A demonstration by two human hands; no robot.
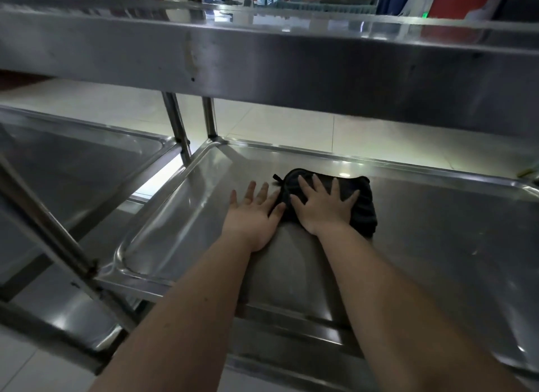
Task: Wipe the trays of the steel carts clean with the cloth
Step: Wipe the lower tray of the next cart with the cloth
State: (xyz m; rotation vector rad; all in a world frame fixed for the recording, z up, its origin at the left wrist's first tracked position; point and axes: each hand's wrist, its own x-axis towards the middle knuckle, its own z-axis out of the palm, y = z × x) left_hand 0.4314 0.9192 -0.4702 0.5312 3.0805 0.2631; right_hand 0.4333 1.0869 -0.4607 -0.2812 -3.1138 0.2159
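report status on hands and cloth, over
Right hand flat, pressing black cloth on lower tray. Left hand flat on tray beside cloth. Upper tray overhangs close above.

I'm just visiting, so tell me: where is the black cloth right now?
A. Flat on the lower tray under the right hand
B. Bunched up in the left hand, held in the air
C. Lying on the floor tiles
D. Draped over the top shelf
A: the black cloth lies on the lower tray with the right hand spread flat on it, while the left hand rests on the steel beside it.
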